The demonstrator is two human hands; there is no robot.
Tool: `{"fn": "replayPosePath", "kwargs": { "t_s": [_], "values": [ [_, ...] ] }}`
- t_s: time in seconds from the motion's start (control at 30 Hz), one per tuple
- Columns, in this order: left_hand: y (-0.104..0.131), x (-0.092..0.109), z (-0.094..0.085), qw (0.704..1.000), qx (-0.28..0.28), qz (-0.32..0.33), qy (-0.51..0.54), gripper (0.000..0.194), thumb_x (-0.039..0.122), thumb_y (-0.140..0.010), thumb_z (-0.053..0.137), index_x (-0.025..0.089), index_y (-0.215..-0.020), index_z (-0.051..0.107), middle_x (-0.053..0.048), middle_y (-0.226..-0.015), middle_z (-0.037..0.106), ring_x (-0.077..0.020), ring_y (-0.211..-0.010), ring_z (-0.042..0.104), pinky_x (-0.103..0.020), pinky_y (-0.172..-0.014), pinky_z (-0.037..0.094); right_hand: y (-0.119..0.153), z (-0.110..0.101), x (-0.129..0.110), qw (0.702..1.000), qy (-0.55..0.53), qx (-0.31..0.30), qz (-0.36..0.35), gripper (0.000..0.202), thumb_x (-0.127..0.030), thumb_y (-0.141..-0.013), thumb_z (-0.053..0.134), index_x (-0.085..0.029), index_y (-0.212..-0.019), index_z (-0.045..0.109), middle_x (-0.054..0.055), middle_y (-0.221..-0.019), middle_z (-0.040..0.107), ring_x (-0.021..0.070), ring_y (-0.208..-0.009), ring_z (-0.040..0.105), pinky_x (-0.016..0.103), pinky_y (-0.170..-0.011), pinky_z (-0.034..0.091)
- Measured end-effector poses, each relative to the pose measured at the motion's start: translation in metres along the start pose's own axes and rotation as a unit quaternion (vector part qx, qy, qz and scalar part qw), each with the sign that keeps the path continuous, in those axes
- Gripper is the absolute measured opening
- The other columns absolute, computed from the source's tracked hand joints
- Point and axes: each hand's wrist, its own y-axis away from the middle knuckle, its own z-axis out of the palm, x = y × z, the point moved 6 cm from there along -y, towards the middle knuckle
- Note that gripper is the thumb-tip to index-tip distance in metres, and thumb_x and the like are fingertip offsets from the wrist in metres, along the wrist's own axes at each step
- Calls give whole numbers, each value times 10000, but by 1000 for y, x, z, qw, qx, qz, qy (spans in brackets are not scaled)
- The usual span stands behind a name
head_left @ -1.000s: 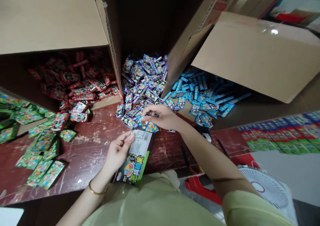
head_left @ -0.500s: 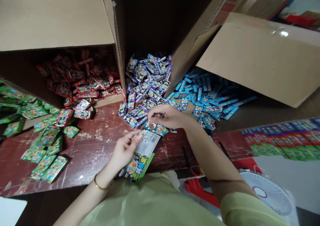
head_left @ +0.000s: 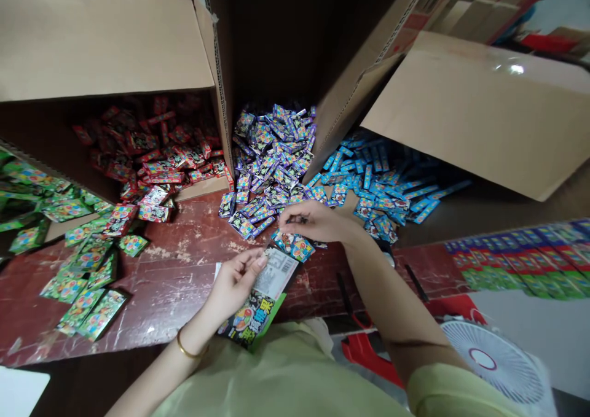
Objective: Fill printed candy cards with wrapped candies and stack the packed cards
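Observation:
My left hand is closed on a printed package, which has a white barcode label at its upper part and a green edge below. My right hand is just above and to the right, its fingers curled around something small and dark that I cannot make out. Under the right hand, a blue candy packet sits at the top end of the package. Purple candy packets spill from the middle carton just beyond my hands.
Cartons hold red packets at left and blue packets at right. Green packets lie at the table's left. Scissors, a fan and rows of packets are at right.
Both hands and the package have shifted slightly to the right in the view. The right hand's fingers have drawn closer together.

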Motion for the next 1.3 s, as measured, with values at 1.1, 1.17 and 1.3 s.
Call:
{"fn": "replayPosePath", "kwargs": {
  "t_s": [1.1,1.17,1.3],
  "values": [
    [3,3,-90,988,130,76,-10,478,358,-785,688,217,-1195,487,-80,-1108,653,-182,-913,656,-281,-755,525,-57,20,64,933,-244,264,34,394,-397,-639,795,-197,-852,531,-3,-803,586,124,-720,591,271,-709,519],
    [4,2,-90,992,113,62,15,466,342,-767,707,229,-1132,440,-41,-965,682,-166,-800,671,-258,-665,522,-57,19,55,923,-245,297,27,412,-412,-653,790,-206,-913,545,22,-887,611,139,-798,604,287,-753,527],
    [10,2,-83,993,97,43,54,478,336,-763,713,248,-1067,353,-2,-845,685,-159,-695,674,-251,-610,511,-70,28,28,923,-253,288,-9,395,-392,-643,810,-206,-899,573,32,-899,647,151,-839,627,309,-808,528]
  ]
}}
